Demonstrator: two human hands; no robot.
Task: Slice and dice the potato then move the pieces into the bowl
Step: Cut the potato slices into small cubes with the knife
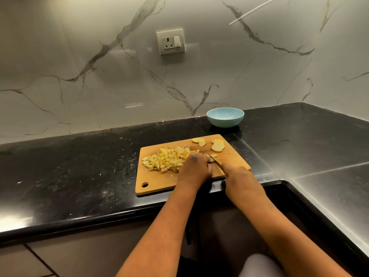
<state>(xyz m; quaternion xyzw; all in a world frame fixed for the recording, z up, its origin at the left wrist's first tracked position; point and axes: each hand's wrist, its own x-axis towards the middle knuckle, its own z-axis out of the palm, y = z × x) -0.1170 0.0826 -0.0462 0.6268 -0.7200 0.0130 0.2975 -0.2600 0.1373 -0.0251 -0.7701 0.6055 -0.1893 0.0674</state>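
Right hand (237, 176) is wrapped round the handle of a knife (216, 163), a tight grip, the thin blade angling up and left across the board. Left hand (198, 166) sits just beside it, fingers curled down and pinning a small piece of potato (213, 156) at the blade's tip; how much of that piece is left under the fingers I cannot tell. To the left of that hand lies a loose heap of diced potato (165, 159), pale yellow cubes with bits of brownish skin, rough and uneven. At the far edge of the board, two little stacks of round slices (217, 145), flat and overlapping, not yet diced. All of it rests on a cutting board (159, 186), smooth warm-toned wood, rectangular with rounded corners and a hanging hole in the near left corner. Beyond the board, apart from it, stands the bowl (225, 121), light blue, glossy, round, nothing visible inside. The bench (79, 166) is polished black speckled stone. Behind, a white veined marble wall with a socket and switch (170, 42); no writing readable there.
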